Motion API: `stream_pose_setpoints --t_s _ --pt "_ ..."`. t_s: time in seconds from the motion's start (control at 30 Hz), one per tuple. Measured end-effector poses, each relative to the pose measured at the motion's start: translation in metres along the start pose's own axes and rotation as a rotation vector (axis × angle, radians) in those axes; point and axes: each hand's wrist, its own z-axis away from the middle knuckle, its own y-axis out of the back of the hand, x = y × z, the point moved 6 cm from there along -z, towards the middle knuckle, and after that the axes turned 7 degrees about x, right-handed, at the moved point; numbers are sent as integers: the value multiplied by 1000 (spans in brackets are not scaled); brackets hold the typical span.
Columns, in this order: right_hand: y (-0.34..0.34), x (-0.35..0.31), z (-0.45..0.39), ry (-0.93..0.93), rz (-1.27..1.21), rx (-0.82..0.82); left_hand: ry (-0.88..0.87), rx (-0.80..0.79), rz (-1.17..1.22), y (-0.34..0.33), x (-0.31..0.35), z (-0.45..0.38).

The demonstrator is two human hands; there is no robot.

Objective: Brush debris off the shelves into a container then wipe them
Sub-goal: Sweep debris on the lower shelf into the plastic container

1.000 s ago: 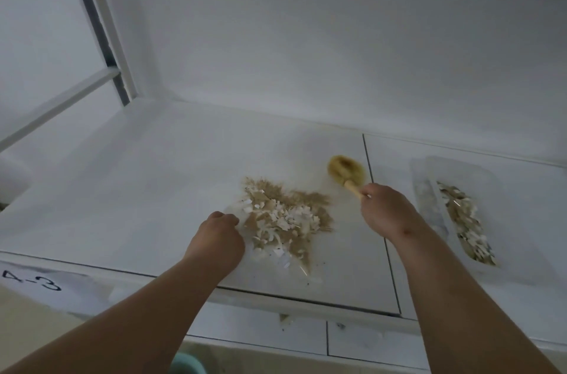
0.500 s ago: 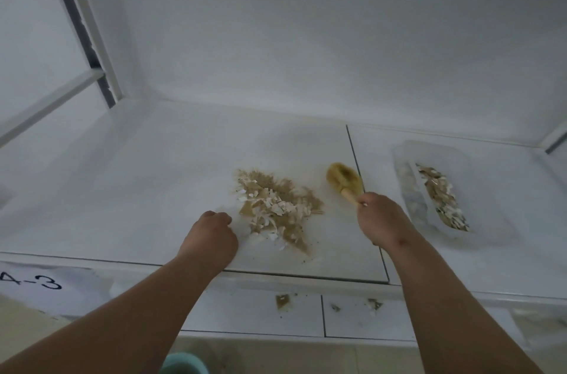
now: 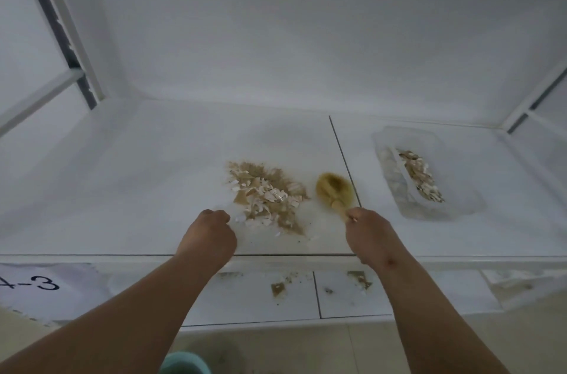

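Note:
A pile of tan and white debris [image 3: 267,195] lies on the white shelf [image 3: 138,174] near its front edge. My right hand [image 3: 368,229] grips the wooden handle of a small round brush [image 3: 334,188], whose yellowish bristle head rests on the shelf just right of the pile. My left hand [image 3: 208,235] is closed in a fist on the shelf at the pile's left side; I see nothing clearly in it. A clear plastic container [image 3: 460,198] holding some debris [image 3: 420,174] stands at the right.
A dark seam [image 3: 343,156] splits the shelf into two panels. The lower shelf [image 3: 337,309] carries scattered debris bits [image 3: 278,289]. A paper label marked 4-3 [image 3: 36,284] hangs at the front left. Below is a teal object [image 3: 184,364]. Metal uprights [image 3: 61,27] stand left.
My view has swung right and down, so the lower shelf and the right upright now show. Both hands and the brush keep nearly the same places beside the pile.

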Motion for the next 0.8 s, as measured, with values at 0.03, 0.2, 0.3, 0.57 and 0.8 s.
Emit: stream_pose_setpoints --t_s 0.03,0.2,0.3,0.57,0.8 --pt "-11 -2 6 15 -4 -31 -5 1 -5 0 1 2" --pt "-24 -24 26 113 -155 -46 -33 -4 -14 6 4 14" --pt "2 -10 20 55 -144 83 -19 2 -8 7 -5 12" --pt "-25 -10 43 17 -154 -42 -51 -52 -46 4 -2 19" --pt "14 18 56 -63 -127 86 8 -58 46 2 -1 13"
